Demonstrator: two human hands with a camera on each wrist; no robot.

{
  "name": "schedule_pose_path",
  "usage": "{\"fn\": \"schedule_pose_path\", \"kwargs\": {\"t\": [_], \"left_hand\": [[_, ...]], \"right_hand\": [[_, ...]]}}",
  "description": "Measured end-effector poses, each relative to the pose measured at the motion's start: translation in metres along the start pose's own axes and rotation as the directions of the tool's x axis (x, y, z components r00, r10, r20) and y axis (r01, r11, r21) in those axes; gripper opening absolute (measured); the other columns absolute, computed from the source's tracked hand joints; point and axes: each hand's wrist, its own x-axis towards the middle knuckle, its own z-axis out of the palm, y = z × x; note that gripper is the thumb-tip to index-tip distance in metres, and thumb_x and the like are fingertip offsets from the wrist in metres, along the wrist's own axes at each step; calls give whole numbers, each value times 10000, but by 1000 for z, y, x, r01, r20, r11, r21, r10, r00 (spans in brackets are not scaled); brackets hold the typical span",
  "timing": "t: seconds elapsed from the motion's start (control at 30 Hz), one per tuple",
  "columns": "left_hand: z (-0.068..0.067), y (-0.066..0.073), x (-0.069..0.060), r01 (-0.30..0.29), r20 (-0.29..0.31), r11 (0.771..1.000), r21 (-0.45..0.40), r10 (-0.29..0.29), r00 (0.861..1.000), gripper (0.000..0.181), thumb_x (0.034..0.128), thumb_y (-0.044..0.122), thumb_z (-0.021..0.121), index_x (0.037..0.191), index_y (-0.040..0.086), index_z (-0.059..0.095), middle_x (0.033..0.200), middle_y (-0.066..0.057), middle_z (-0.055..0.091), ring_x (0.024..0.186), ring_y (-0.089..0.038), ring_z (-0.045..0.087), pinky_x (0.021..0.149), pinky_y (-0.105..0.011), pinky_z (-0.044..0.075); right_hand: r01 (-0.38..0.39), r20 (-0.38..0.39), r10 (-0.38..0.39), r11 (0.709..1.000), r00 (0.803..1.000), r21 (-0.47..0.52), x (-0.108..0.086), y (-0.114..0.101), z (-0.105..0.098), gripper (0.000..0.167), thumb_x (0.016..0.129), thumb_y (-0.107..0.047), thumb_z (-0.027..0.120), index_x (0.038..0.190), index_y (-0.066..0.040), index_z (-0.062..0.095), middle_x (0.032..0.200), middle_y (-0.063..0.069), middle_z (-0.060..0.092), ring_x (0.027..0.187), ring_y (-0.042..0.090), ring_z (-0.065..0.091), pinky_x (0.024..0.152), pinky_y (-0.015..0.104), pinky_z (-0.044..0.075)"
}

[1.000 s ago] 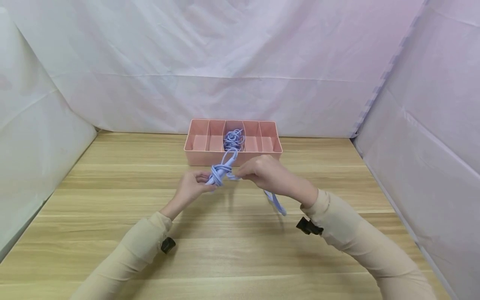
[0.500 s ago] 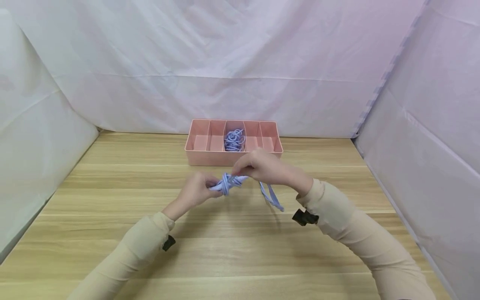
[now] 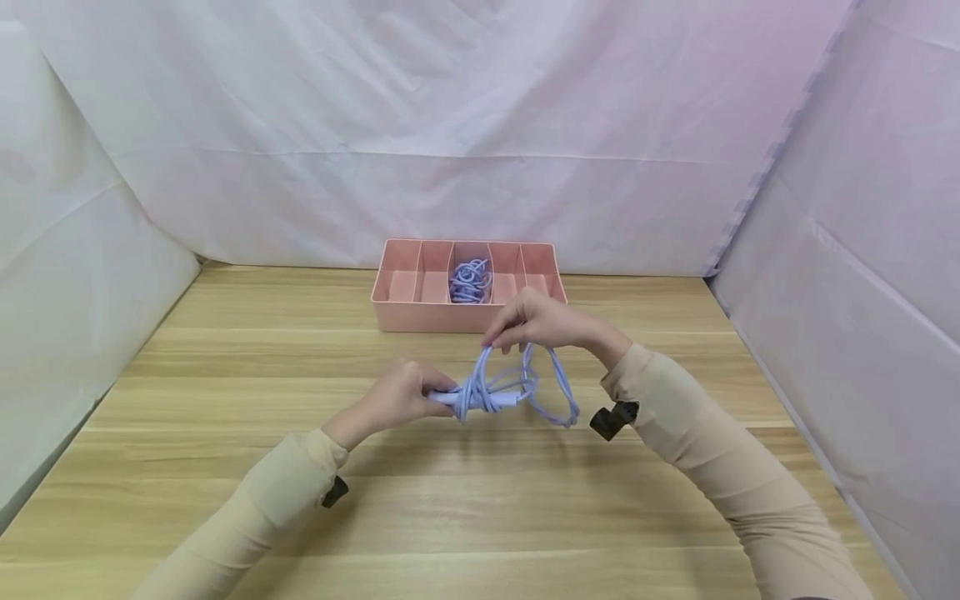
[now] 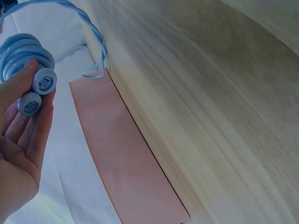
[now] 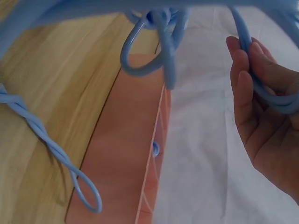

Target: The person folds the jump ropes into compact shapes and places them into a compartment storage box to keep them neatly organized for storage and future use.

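Observation:
My left hand point(image 3: 401, 396) grips the handles of a light blue jump rope point(image 3: 474, 392) above the table. Two round handle ends point(image 4: 45, 82) show between thumb and fingers in the left wrist view. Cord is wound several times about the handles. My right hand point(image 3: 542, 323) pinches a strand of that cord, raised above and right of the windings. Loose loops point(image 3: 572, 404) hang below the right hand; in the right wrist view a twisted cord end point(image 5: 56, 149) dangles at the left.
Behind the hands, a pink divided box point(image 3: 427, 317) stands on the wooden table point(image 3: 480, 517). Its middle compartment holds a tangled blue cord bundle point(image 3: 470, 282). White cloth point(image 3: 450, 192) hangs at the back and both sides.
The handles have turned from slanting away to lying nearly level. My right hand has moved right and up, drawing cord away, and the loops between the hands have grown wider.

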Motion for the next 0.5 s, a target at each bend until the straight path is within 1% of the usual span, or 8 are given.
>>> {"fn": "schedule_pose_path", "kwargs": {"t": [0.1, 0.2, 0.23, 0.3, 0.4, 0.43, 0.47, 0.5], "left_hand": [[0, 3, 0, -30, 12, 1000, 5, 30, 999, 203, 671, 116, 786, 863, 82, 731, 798, 0, 702, 641, -56, 614, 551, -150, 479], [0, 5, -1, -51, 22, 999, -14, 52, 998, 209, 677, 109, 779, 877, 76, 728, 819, -14, 704, 674, -26, 620, 586, -146, 496], [0, 5, -1, -56, 24, 998, -21, 57, 998, 207, 680, 109, 776, 878, 74, 728, 821, -17, 704, 679, -23, 621, 592, -146, 498], [1, 6, -1, -51, 26, 997, -51, 52, 998, 206, 686, 101, 771, 882, 61, 726, 824, -31, 704, 683, -25, 625, 596, -153, 506], [1, 6, -1, 1, 28, 989, -148, 3, 1000, 206, 694, 78, 762, 890, 34, 720, 833, -60, 702, 678, -45, 630, 593, -178, 521], [2, 6, -1, 31, 28, 979, -203, -26, 999, 214, 693, 59, 759, 899, 17, 714, 840, -79, 700, 683, -57, 636, 601, -192, 530], [2, 6, -1, 64, 27, 962, -264, -58, 998, 226, 691, 38, 755, 908, -3, 706, 849, -102, 697, 689, -73, 644, 611, -211, 539], [2, 6, -1, 97, 27, 940, -327, -93, 995, 242, 689, 23, 752, 921, -20, 697, 860, -123, 692, 697, -88, 651, 622, -230, 547]], "right_hand": [[-24, 11, 24, 999, 1000, 48, 3, 13, 3, 133, 841, -7, 603, 937, 25, 690, 796, 59, 686, 640, 114, 603, 541, 308, 533], [-32, 22, 30, 996, 999, 87, 4, 25, 8, 142, 838, -22, 614, 944, 42, 684, 772, 64, 683, 626, 105, 602, 531, 288, 523], [-33, 24, 31, 995, 999, 99, 5, 30, 10, 146, 838, -25, 616, 947, 48, 681, 764, 74, 681, 622, 111, 603, 528, 283, 520], [-34, 18, 32, 990, 999, 135, 5, 38, 15, 157, 835, -19, 616, 955, 66, 671, 755, 125, 675, 626, 174, 613, 525, 296, 519], [-53, -21, 59, 974, 998, 220, 4, 49, 21, 166, 840, -3, 603, 968, 87, 657, 729, 143, 664, 641, 239, 618, 534, 311, 524], [-61, -38, 74, 962, 997, 266, 4, 53, 24, 176, 841, 8, 596, 979, 107, 642, 719, 139, 662, 638, 240, 618, 537, 308, 524], [-72, -57, 96, 942, 994, 327, 4, 55, 27, 186, 842, 21, 588, 992, 125, 626, 715, 139, 660, 637, 235, 619, 545, 298, 527], [-86, -78, 126, 917, 989, 389, 4, 57, 30, 200, 845, 35, 576, 1007, 148, 603, 711, 121, 661, 629, 203, 617, 549, 270, 526]]}}
